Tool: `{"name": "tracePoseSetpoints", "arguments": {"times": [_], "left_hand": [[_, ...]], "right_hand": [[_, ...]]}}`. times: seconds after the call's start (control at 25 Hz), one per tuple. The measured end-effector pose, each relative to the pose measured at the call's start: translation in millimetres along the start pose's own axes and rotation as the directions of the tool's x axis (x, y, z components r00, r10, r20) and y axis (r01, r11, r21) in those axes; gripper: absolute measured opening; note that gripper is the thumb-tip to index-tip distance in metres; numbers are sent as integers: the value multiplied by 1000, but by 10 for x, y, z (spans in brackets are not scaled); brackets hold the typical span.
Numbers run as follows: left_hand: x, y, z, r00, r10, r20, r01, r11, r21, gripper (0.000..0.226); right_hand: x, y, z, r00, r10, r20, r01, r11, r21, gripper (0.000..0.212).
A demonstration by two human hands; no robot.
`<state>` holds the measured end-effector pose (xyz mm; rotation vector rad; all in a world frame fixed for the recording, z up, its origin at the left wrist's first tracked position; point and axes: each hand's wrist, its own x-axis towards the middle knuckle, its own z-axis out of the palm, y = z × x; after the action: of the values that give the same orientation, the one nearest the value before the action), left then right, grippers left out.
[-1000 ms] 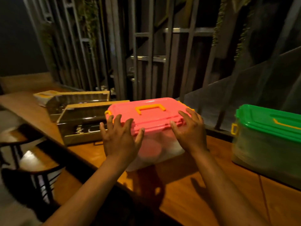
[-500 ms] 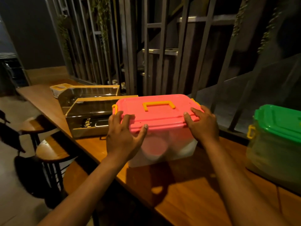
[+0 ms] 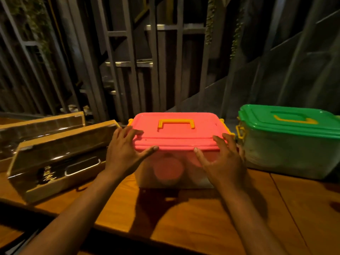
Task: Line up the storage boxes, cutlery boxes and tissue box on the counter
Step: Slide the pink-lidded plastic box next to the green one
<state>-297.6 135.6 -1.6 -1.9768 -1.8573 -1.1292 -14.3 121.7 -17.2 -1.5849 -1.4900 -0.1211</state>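
A clear storage box with a pink lid [image 3: 176, 131] and a yellow handle stands on the wooden counter [image 3: 184, 214], square to its front edge. My left hand [image 3: 127, 150] grips the lid's front left corner, thumb along the front rim. My right hand [image 3: 222, 159] grips the front right corner the same way. Close on the right stands a green-lidded storage box [image 3: 288, 140], a narrow gap between the two. To the left lie two long wooden cutlery boxes with clear lids, the near one [image 3: 58, 159] angled, the far one [image 3: 40, 126] behind it. No tissue box is in view.
Dark metal bars and a grille [image 3: 128, 61] rise directly behind the counter. The counter's front edge [image 3: 165, 234] runs just below my forearms, with dark floor beneath.
The pink-lidded box has slid right and turned, so it now sits close to the green-lidded box. Both hands stayed on its front corners, and my view swung right.
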Motion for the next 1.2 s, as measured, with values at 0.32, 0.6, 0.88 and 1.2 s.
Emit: {"name": "tracePoseSetpoints", "arguments": {"times": [0.32, 0.6, 0.88, 1.2], "left_hand": [[316, -90, 321, 991, 122, 63, -122, 993, -12, 90], [606, 107, 658, 982, 107, 159, -101, 994, -41, 91], [842, 293, 1034, 995, 75, 66, -75, 997, -1, 96], [1247, 283, 1355, 991, 47, 126, -44, 999, -27, 100]], "right_hand": [[69, -150, -80, 993, -35, -109, 16, 985, -174, 63], [450, 232, 193, 998, -43, 40, 47, 993, -106, 90], [858, 484, 299, 996, -58, 68, 75, 952, -296, 98], [1268, 674, 594, 990, -104, 93, 131, 923, -361, 96]]}}
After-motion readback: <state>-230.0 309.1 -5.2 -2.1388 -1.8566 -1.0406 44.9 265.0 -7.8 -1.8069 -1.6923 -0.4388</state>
